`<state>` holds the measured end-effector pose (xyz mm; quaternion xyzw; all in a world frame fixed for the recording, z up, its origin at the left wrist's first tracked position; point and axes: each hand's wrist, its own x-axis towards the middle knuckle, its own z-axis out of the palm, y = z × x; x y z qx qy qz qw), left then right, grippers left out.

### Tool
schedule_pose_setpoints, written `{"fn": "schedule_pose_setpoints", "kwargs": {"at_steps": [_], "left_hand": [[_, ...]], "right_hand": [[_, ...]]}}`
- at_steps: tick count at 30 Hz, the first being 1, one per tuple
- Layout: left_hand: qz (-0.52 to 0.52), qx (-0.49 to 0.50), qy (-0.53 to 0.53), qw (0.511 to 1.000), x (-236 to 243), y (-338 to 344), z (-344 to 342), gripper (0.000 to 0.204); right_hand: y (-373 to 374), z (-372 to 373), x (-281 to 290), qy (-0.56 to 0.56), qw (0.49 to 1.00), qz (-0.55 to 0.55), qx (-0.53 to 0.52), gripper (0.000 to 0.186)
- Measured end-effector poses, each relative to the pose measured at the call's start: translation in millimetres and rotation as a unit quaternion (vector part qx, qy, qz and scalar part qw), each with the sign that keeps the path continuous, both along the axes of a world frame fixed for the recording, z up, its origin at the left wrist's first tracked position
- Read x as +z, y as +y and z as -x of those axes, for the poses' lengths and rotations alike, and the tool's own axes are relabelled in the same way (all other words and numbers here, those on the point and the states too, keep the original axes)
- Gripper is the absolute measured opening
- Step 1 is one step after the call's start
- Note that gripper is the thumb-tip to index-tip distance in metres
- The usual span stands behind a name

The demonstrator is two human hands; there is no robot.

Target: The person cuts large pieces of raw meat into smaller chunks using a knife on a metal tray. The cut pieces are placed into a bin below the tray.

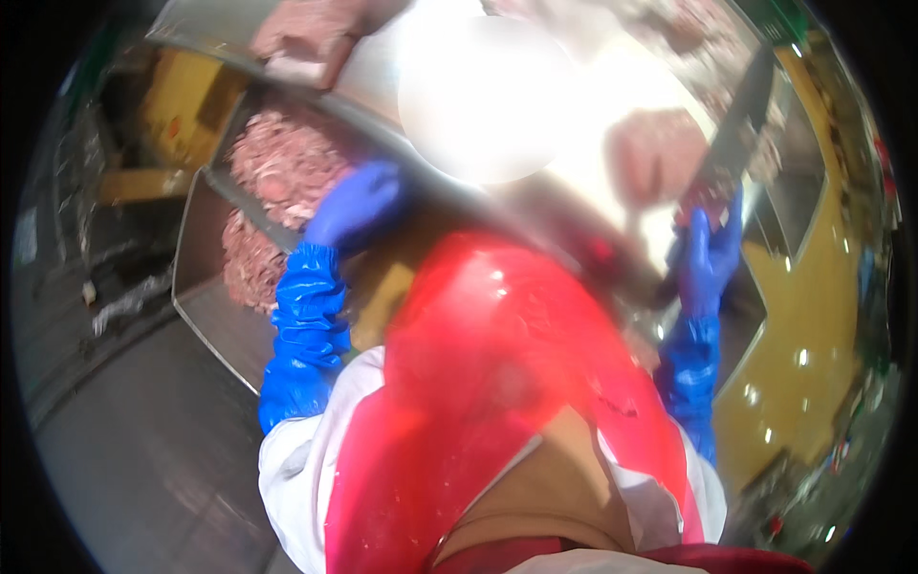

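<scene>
Head view: the right hand [708,253] grasps a knife [748,107], its blade angled forward beside a pink meat piece [660,158] on the bright worktable [382,77]. I'd keep that hold firm and the left hand [359,201] well clear of the edge. It curls beside heaped trimmings [285,163]; whether it holds anything, I can't tell. Glare swallows the worktable's middle, and blur smears finer detail.

Floor [803,373], yellow-tan, glossy, scattered glints, along the right. Expanse [143,459], dark grey, smooth, lower left; whether floor, unclear. Yellow area [196,100], upper left, blurred. Surface [382,72], pale, top centre, washed out by glare. Green patch [776,17], upper right, indistinct. Light: strong, white.
</scene>
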<state>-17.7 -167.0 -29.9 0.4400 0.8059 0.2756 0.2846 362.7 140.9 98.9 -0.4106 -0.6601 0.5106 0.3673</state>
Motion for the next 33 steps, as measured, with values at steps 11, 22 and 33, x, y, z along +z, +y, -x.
{"fn": "schedule_pose_setpoints", "kwargs": {"at_steps": [11,22,33], "left_hand": [[-0.085,-0.488,0.223,0.839,118.1,407.4,-195.4,0.034],[-0.187,-0.047,-0.099,0.976,34.9,269.0,-119.6,0.061],[-0.003,-0.09,-0.51,0.856,58.6,299.4,-128.1,0.069]], "right_hand": [[-54.8,-60.5,-3.0,0.041,0.981,0.037,-0.188,0.072],[-17.6,-39.8,-62.2,0.1,0.98,0.107,-0.135,0.071],[144.2,-15.8,-105.3,0.191,0.972,0.135,-0.019,0.06]]}}
